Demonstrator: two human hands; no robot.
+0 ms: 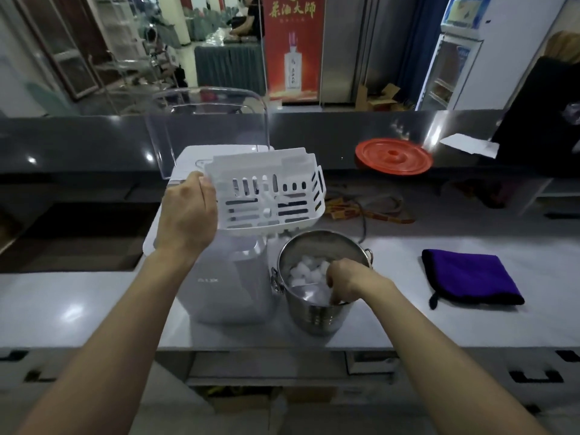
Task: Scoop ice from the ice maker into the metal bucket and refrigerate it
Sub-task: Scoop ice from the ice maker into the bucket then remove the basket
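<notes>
My left hand [188, 215] grips left edge of white slotted basket [270, 196], fingers curled round rim; basket tilted in air above ice maker [226, 277] and metal bucket [314, 312]. Ice maker's clear lid [207, 127] raised. Bucket stands mid-counter [94, 309], near front edge, just right of ice maker, ice [304, 271] inside. My right hand [342, 281] dips into bucket at near rim, fingers curled; cannot tell what they grasp. Purple cloth [470, 277] toward counter's right end.
</notes>
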